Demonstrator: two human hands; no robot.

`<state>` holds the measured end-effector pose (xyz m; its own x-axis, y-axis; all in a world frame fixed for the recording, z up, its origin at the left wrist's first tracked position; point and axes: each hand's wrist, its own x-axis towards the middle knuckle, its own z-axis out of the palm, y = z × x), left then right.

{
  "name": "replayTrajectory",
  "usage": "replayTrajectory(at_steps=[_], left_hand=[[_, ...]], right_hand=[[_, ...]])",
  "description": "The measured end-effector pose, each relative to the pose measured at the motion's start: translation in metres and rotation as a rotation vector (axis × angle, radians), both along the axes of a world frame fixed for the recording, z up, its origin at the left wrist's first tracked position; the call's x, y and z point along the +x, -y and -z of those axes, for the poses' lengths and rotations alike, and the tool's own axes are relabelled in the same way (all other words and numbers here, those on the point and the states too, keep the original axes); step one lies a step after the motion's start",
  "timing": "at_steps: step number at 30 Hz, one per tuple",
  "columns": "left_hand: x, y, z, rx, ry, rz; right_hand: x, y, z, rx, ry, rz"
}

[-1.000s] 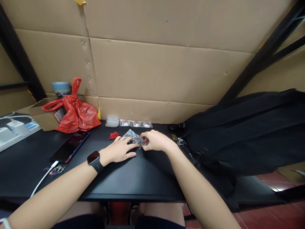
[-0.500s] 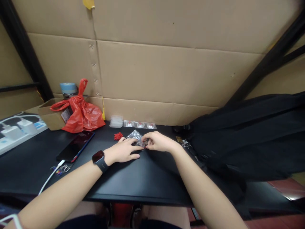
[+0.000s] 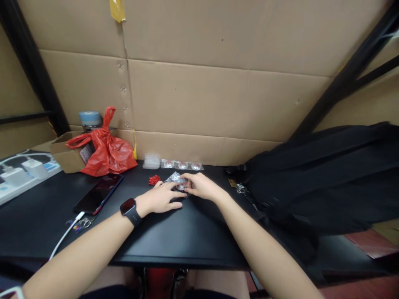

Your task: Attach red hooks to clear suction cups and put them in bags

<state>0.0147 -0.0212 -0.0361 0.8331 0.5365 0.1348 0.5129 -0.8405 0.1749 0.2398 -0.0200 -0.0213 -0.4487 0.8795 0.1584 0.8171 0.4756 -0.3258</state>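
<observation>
My left hand (image 3: 162, 198) lies palm down on the black table with its fingers spread, their tips beside a small round silvery piece (image 3: 181, 187). From the other side, the fingers and thumb of my right hand (image 3: 202, 185) pinch this piece; its exact kind is too small to tell. Just behind my fingertips a crinkled clear plastic bag (image 3: 173, 177) lies on the table. A small heap of thin red pieces (image 3: 154, 180) sits to the left of the bag. Further back, round silvery pieces in a row of clear packets (image 3: 182, 165) lie beside a stack of clear plastic pieces (image 3: 151, 161).
On the left are a charging phone (image 3: 99, 193), keyrings (image 3: 83, 224), a power strip (image 3: 18, 182), an open cardboard box (image 3: 67, 155) and a red plastic bag (image 3: 109, 151). A black backpack (image 3: 311, 178) fills the right. A cardboard wall (image 3: 199, 95) rises behind.
The round piece now looks lighter, with a red mark by my right fingers, where it looked dark before. My right hand has shifted slightly left; my left hand stays almost in place.
</observation>
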Motion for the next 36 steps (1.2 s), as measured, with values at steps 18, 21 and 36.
replayTrajectory(at_steps=[18,21,36], left_hand=[[-0.002,-0.005,-0.006,-0.011,-0.004,-0.014],[-0.003,-0.008,-0.008,-0.035,0.014,0.036],[-0.003,-0.014,-0.002,0.096,0.144,-0.234]], right_hand=[[-0.024,-0.015,0.014,0.223,0.132,0.283],[-0.019,-0.013,0.013,0.201,0.129,0.137],[0.006,-0.016,0.013,0.089,-0.039,-0.100]])
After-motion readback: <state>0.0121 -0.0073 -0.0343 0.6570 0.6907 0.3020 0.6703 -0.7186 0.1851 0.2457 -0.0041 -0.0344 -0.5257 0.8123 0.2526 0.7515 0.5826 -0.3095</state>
